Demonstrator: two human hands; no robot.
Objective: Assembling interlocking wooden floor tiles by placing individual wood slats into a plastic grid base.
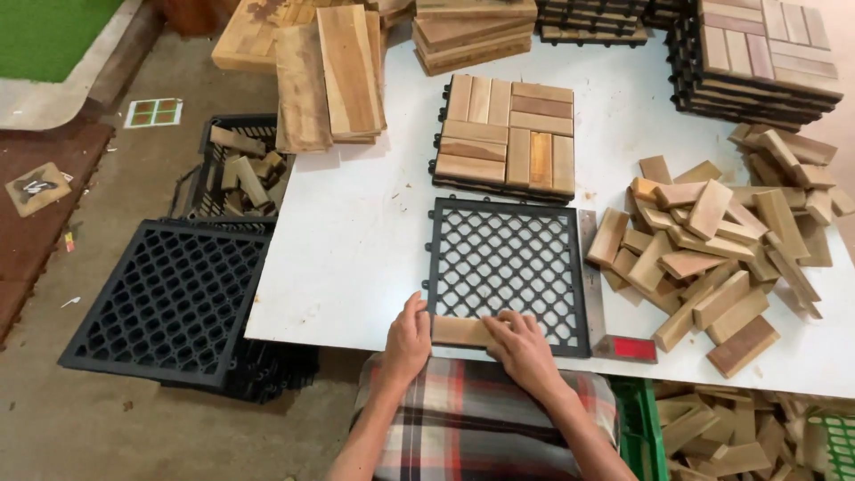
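A black plastic grid base point(508, 258) lies on the white table point(356, 240) in front of me. A short wooden slat point(460, 330) rests on its near left corner. My left hand point(408, 340) presses against the slat's left end at the grid's edge. My right hand point(523, 349) lies flat on the slat's right part and on the grid's near edge. Behind the grid sits a finished wooden tile point(506, 136) on a black base. A loose heap of wooden slats point(712, 245) lies to the right.
A metal square ruler with a red end point(623, 346) lies along the grid's right side. Stacks of tiles point(761, 58) and planks point(325, 76) fill the back. Black grids point(169, 303) are stacked on the floor at left beside a crate of slats point(239, 169). A green crate point(639, 432) stands below.
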